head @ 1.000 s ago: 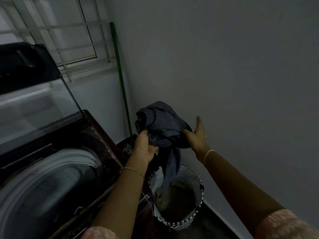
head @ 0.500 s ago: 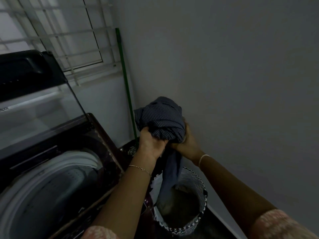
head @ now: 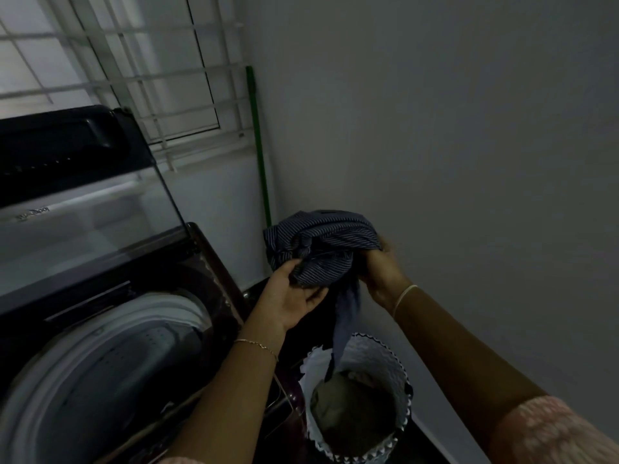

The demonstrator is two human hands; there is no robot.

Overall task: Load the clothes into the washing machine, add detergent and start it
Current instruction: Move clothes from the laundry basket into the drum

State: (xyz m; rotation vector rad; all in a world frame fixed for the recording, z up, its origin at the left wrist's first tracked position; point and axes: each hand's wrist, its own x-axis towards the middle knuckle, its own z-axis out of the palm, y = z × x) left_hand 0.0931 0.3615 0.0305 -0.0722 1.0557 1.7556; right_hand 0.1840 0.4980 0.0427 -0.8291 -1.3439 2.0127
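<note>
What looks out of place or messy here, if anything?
Nothing spilled or damaged. Only a loose end of the striped garment, bunched in the left hand and right hand, dangles toward the laundry basket below.

1. A short line of pale lettering (head: pixel 31 214) stands on the raised glass lid (head: pixel 100 195) of the washing machine (head: pixel 110 346). It sits on the left part of the lid, just below the lid's dark upper band.
2. The line slants slightly upward to the right, and its characters seem mirrored, as if seen through the glass from behind.
3. It is too faint and blurred to make out, so no word, brand or number can be read from it.
4. No other text, label or sign can be read in the dim view.
</note>
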